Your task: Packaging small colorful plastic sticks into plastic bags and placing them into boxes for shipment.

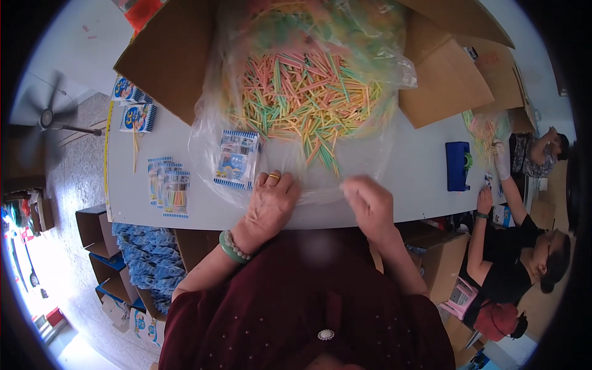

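A heap of thin pastel candy sticks (308,92) in pink, yellow, orange and green lies in a clear plastic bag (364,166) spread out of a cardboard box. My left hand (271,200) rests at the bag's near edge with its fingers curled under. Just beside its fingertips, a blue-and-white packet (237,158) lies on the plastic. My right hand (370,203), slightly blurred, is over the near table edge with fingers curled and thumb drawn in. Whatever either hand holds, if anything, is hidden.
Filled small packets (169,188) lie at left, near more blue-and-white packs (137,117). Cardboard flaps (166,61) rise on both sides. A blue tape dispenser (457,166) stands at right. Beyond it a co-worker (509,246) handles sticks. Blue wrappers (148,259) fill a box below left.
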A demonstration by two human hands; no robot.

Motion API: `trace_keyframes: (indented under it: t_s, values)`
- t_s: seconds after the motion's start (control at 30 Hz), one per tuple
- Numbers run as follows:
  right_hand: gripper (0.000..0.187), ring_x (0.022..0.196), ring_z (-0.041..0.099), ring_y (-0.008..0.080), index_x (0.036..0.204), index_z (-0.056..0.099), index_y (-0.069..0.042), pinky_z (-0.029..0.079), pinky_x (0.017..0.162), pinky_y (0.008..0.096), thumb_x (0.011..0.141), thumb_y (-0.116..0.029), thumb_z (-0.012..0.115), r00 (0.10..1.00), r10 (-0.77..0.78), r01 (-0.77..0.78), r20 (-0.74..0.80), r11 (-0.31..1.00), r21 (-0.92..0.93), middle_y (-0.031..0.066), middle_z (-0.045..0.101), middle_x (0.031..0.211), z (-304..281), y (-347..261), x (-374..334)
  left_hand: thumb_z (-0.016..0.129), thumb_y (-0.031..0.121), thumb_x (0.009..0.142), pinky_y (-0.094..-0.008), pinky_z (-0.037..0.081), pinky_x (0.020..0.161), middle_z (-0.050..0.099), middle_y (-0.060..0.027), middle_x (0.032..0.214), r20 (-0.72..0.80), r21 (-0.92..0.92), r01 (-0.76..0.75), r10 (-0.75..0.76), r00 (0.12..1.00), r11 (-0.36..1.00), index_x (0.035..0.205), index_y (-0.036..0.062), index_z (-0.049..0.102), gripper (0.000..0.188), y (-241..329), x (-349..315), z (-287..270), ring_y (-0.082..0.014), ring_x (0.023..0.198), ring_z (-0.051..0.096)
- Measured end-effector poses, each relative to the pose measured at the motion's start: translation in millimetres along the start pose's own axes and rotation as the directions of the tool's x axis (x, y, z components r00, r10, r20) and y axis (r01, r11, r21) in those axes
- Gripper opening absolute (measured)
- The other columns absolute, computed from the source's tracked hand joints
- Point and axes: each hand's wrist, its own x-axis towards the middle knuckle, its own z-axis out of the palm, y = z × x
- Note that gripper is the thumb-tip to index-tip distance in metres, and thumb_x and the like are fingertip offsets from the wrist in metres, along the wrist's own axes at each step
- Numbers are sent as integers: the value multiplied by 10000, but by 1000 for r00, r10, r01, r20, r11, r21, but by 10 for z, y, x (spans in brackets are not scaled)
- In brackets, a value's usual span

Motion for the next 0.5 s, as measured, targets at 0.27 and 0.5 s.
trace_keyframes:
  t_s: [0.27, 0.5]
  values:
    - [166, 772, 601, 330, 817, 609, -40, 487, 688, 440, 762, -195, 633, 980, 121, -191, -155, 770, -609, 148, 613, 820, 471, 449, 519, 535, 37, 712, -431, 414, 885, 555, -152, 1018, -118, -89, -255, 244, 963, 963, 960, 9, 539, 249, 215, 338, -108, -309, 1007, 534]
    - [119, 718, 601, 282, 753, 598, -39, 472, 610, 420, 700, -134, 550, 929, 56, -256, -365, 811, -526, 141, 596, 744, 1153, 474, 819, 556, -4, 616, -464, 422, 790, 545, -147, 873, -19, -156, -136, 134, 991, 978, 903, 16, 588, 289, 60, 176, 114, -361, 876, 521]
